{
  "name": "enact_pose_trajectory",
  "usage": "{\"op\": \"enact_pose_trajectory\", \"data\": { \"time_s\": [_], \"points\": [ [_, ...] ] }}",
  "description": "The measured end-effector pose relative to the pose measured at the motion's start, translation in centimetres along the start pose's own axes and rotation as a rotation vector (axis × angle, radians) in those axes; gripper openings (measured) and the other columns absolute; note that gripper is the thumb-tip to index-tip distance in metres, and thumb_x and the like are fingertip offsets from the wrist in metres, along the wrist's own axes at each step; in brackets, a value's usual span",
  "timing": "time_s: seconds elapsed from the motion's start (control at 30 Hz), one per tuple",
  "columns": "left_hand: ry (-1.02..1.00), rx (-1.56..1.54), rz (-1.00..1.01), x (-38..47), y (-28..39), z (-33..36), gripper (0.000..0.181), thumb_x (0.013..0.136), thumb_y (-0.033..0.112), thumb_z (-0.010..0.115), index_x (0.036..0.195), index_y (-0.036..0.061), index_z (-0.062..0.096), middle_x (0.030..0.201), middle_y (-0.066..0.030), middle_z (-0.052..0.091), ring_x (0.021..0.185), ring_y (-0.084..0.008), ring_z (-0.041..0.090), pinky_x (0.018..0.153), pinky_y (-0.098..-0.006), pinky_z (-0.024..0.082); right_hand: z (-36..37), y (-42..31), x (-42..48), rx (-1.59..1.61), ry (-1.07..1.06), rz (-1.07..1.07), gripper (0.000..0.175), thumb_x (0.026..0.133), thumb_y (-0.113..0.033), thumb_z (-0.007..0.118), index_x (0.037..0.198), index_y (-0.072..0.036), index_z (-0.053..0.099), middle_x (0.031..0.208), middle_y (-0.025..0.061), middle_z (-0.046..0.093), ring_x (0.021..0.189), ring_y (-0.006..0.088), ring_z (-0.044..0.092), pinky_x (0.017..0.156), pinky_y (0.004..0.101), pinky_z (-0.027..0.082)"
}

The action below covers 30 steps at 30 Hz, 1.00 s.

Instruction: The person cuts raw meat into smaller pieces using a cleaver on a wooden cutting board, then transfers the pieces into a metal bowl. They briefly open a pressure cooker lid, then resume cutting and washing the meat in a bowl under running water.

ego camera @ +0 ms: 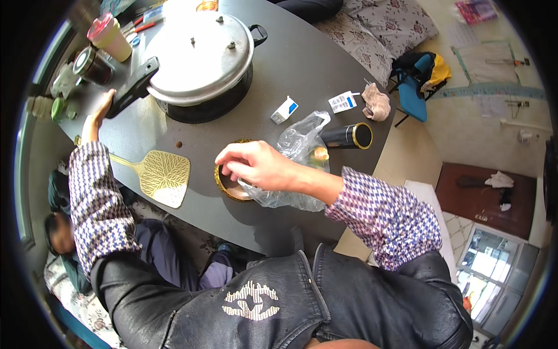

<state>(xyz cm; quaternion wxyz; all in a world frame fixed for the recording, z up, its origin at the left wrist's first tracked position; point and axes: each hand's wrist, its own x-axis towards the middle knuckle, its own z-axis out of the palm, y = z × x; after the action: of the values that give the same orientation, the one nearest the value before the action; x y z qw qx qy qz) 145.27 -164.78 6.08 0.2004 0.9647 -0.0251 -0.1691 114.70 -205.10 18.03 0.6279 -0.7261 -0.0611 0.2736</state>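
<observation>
My left hand [101, 111] is reached out at the far left, beside the long black handle [133, 87] of a metal pressure cooker [196, 56]. A blurred patch covers part of its fingers, so I cannot tell what they grip. My right hand [257, 165] hovers over a round dish with a gold patterned rim [218, 181], its fingers loosely bent and apart, with nothing visible in them. Beneath and behind that wrist lies a clear plastic bag [301, 135] with an orange and green item [321, 153] inside. A yellow fly swatter [163, 174] lies between my arms.
Two small white cartons [284, 110], a crumpled tissue [375, 102] and a black cylindrical canister [344, 136] are on the grey table [296, 65]. A dark jar [92, 65] and a pink-lidded cup [109, 37] stand left. A person [61, 233] is at lower left; a blue chair [412, 98] stands right.
</observation>
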Motion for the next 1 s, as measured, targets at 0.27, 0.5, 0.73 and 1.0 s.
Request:
{"op": "enact_pose_trajectory", "data": {
  "time_s": [0.27, 0.5, 0.73, 1.0],
  "points": [
    [-0.385, -0.759, -0.221, -5.6, 1.8, 1.3, 0.032, 0.093, 0.035, 0.044, 0.090, 0.0073, 0.058, 0.075, -0.0015, 0.054, 0.060, -0.0109, 0.052, 0.058, -0.0288, 0.052, 2.5, 1.6, 7.1, 0.223, 0.038, 0.099, 0.022, 0.084, -0.001, 0.047, 0.102, 0.007, 0.058, 0.084, 0.0128, 0.064, 0.067, 0.0153, 0.063, 0.064, 0.0279, 0.053],
    [-0.594, -0.750, -0.091, -12.2, 5.6, 4.5, 0.036, 0.094, 0.036, 0.049, 0.114, 0.0070, 0.051, 0.088, -0.0056, 0.061, 0.069, -0.0133, 0.061, 0.058, -0.0298, 0.054, 4.4, 1.4, 10.7, 0.348, 0.161, 0.205, 0.024, 0.091, -0.017, 0.053, 0.104, 0.003, 0.056, 0.090, 0.0090, 0.061, 0.073, 0.0140, 0.061, 0.064, 0.0263, 0.051],
    [-0.538, -0.923, -0.072, -18.8, 10.7, 10.2, 0.030, 0.095, 0.035, 0.047, 0.107, 0.0090, 0.051, 0.087, -0.0058, 0.056, 0.065, -0.0126, 0.056, 0.056, -0.0252, 0.050, 6.5, 1.8, 11.0, 0.366, 0.396, 0.281, 0.041, 0.080, -0.025, 0.068, 0.101, 0.004, 0.049, 0.088, 0.0136, 0.057, 0.078, 0.0160, 0.056, 0.062, 0.0300, 0.049],
    [-0.500, -1.158, -0.176, -20.9, 15.2, 15.5, 0.026, 0.099, 0.034, 0.040, 0.104, 0.0084, 0.043, 0.076, -0.0075, 0.055, 0.059, -0.0146, 0.056, 0.050, -0.0272, 0.047, 5.7, 4.5, 11.3, 0.200, 0.591, 0.280, 0.048, 0.068, -0.016, 0.073, 0.098, 0.004, 0.041, 0.085, 0.0216, 0.060, 0.065, 0.0251, 0.064, 0.055, 0.0358, 0.054]
  ]
}}
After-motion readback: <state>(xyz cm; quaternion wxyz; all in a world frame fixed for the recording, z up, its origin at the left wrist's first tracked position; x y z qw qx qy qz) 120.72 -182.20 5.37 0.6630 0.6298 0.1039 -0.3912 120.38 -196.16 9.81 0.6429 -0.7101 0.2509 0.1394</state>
